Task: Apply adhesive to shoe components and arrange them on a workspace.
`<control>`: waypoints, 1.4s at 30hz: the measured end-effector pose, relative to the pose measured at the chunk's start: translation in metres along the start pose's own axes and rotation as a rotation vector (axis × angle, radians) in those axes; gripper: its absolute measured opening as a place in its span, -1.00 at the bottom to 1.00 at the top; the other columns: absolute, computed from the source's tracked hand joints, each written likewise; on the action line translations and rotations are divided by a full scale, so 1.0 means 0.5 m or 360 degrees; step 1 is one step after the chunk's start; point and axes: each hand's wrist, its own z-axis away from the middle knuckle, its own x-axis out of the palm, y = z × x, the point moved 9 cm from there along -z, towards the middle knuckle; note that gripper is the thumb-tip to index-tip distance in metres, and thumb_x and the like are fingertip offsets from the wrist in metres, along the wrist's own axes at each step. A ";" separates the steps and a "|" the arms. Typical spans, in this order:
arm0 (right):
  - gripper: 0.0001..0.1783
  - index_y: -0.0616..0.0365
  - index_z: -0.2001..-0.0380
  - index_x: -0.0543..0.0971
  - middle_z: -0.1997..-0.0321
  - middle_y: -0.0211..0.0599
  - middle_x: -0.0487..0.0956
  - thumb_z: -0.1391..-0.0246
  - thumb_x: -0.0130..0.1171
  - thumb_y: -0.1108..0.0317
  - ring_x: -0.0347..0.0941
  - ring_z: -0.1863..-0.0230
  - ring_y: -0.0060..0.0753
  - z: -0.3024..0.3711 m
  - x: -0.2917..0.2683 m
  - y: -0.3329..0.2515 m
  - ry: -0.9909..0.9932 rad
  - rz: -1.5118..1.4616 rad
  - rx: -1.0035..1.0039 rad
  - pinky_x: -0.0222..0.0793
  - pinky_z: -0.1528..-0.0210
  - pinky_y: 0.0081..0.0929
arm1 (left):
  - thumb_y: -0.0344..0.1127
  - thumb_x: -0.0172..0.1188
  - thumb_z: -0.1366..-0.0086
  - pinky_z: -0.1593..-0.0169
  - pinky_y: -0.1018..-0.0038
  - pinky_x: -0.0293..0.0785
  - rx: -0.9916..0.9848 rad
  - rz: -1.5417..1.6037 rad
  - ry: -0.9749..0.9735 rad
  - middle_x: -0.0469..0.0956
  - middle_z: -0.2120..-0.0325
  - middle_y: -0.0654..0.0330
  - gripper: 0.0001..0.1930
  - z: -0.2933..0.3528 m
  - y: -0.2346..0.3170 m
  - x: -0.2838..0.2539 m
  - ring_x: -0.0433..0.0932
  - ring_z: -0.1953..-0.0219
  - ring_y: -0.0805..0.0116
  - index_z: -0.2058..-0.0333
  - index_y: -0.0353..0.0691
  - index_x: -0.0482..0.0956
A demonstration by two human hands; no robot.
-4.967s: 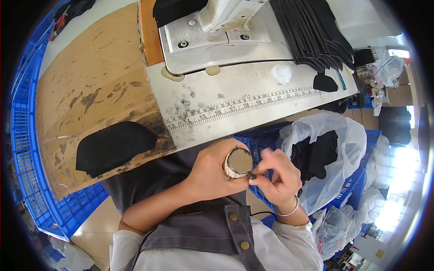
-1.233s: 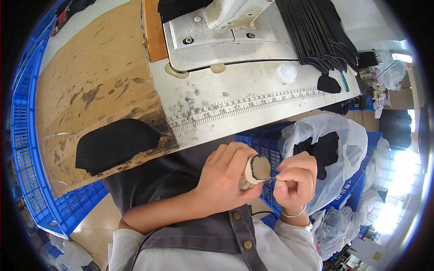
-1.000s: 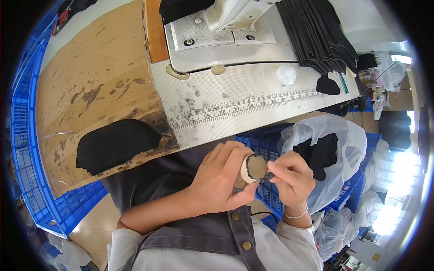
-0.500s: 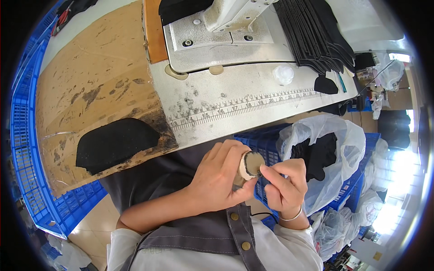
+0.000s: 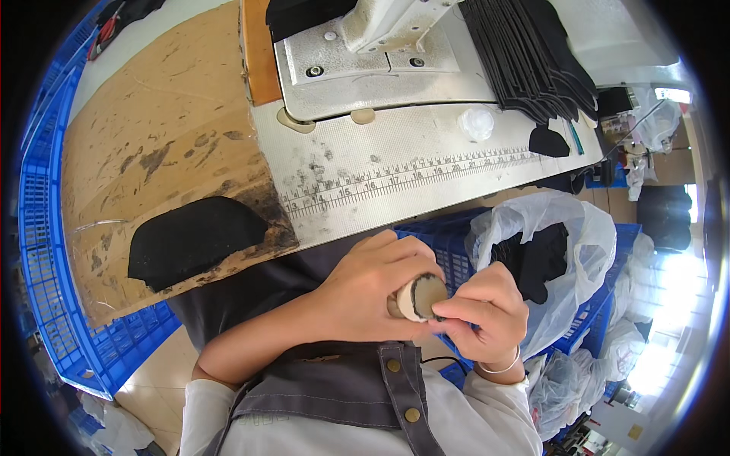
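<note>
Above my lap, my left hand is wrapped around a short beige cylinder-like piece with a flat tan round face and a dark, ragged rim; its exact kind does not show. My right hand is closed, thumb and forefinger pinched at the lower right of that rim. Whatever sits between those fingertips is too small to make out. To the left, a black half-round fabric piece lies flat on the stained brown board near its front edge.
A white machine base stands on the worktop with a printed ruler. Behind right is a stack of black pieces; a white round item lies nearby. A plastic-lined blue crate holds black scraps. Another blue crate stands left.
Both hands have shifted slightly, and the beige piece has moved a little lower and tilted. My right fingers have moved down along its rim. The worktop things have stayed put.
</note>
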 end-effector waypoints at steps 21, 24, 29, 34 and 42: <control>-0.85 0.09 0.51 0.51 0.48 -0.40 0.41 0.22 0.26 0.51 0.33 0.51 -0.38 0.056 -0.013 0.019 0.0338 0.0314 0.0176 0.22 0.51 -0.53 | -0.39 0.35 0.20 0.28 0.42 0.45 -0.0259 0.0031 0.0494 0.51 0.44 0.15 -0.65 0.016 -0.022 0.022 0.53 0.38 0.21 0.36 -0.22 0.48; -0.87 0.10 0.55 0.48 0.49 -0.39 0.40 0.24 0.20 0.54 0.34 0.49 -0.40 0.054 -0.046 0.018 0.0413 0.0470 0.0119 0.22 0.51 -0.53 | -0.41 0.33 0.17 0.27 0.44 0.46 -0.0294 -0.0012 0.0547 0.51 0.44 0.14 -0.67 0.019 -0.022 0.014 0.53 0.38 0.21 0.35 -0.24 0.47; -0.85 0.10 0.56 0.49 0.48 -0.37 0.43 0.29 0.21 0.56 0.37 0.53 -0.42 0.073 -0.157 0.008 0.0999 0.0408 0.0100 0.23 0.53 -0.53 | -0.40 0.36 0.09 0.25 0.47 0.46 -0.0478 0.0153 0.0635 0.52 0.42 0.15 -0.67 0.037 -0.048 0.000 0.55 0.36 0.27 0.32 -0.25 0.45; -0.55 0.08 0.27 0.64 0.42 -0.38 0.50 0.40 0.43 0.33 0.39 0.51 -0.40 0.036 -0.025 0.027 0.0281 0.0043 0.0063 0.23 0.52 -0.57 | -0.22 0.43 0.13 0.36 0.38 0.46 -0.0359 0.0034 0.0655 0.50 0.48 0.12 -0.57 0.035 -0.039 -0.011 0.53 0.43 0.16 0.32 -0.24 0.44; -0.59 0.12 0.28 0.64 0.39 -0.40 0.50 0.37 0.43 0.42 0.36 0.50 -0.43 0.021 0.012 0.021 0.0198 0.0116 -0.0004 0.21 0.50 -0.56 | -0.29 0.41 0.14 0.32 0.37 0.47 -0.0449 0.0195 0.0607 0.50 0.45 0.11 -0.57 0.039 -0.059 -0.008 0.54 0.40 0.13 0.29 -0.25 0.42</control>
